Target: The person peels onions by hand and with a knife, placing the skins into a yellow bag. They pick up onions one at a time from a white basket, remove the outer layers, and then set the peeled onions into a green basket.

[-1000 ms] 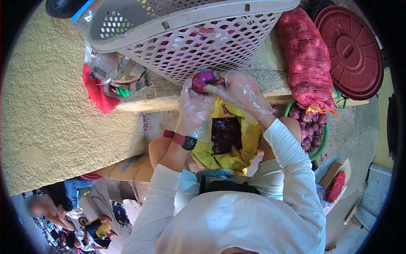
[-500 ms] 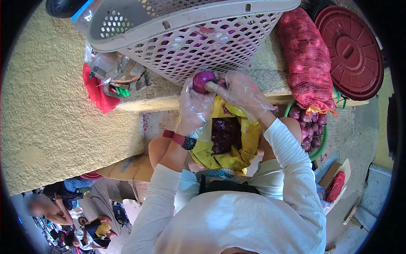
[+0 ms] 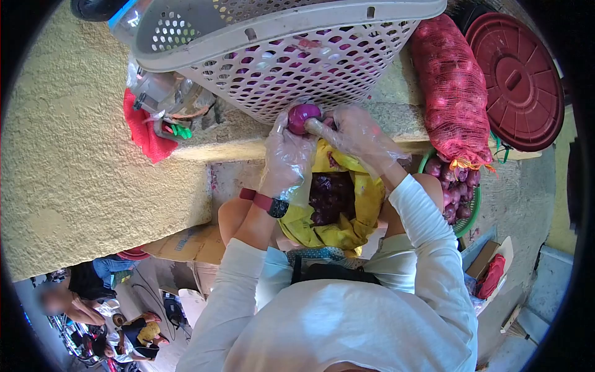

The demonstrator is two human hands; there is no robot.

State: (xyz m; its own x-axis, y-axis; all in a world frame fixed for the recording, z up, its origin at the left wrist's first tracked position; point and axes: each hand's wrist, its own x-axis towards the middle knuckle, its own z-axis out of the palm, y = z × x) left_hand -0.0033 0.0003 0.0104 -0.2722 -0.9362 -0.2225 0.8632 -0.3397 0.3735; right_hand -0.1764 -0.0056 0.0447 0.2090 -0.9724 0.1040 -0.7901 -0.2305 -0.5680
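Note:
A shiny purple onion (image 3: pixel 304 118) is held in the fingers of my left hand (image 3: pixel 288 155), just below the basket. My right hand (image 3: pixel 359 133) is closed beside it, its thumb reaching to the onion's right side. Something small and dark shows by the right fingers, but I cannot make out what it is. Both hands wear clear plastic gloves. Beneath them, between my knees, a yellow sack (image 3: pixel 365 214) gapes with dark purple onions or skins inside. A white perforated basket (image 3: pixel 322 26) with purple onions behind its holes tilts on the ledge in front.
To the right are a red mesh bag of onions (image 3: pixel 451 93), a dark red lid (image 3: pixel 514 77) and a green basket (image 3: pixel 475 211) of onions. Red netting (image 3: pixel 145 133) and plastic containers lie left on the yellow ledge (image 3: pixel 80 155). Two people are at lower left.
The view has shifted slightly. The onion has turned a little in my left fingers, and my right thumb has moved slightly on its side. Both hands stay at the same place below the basket.

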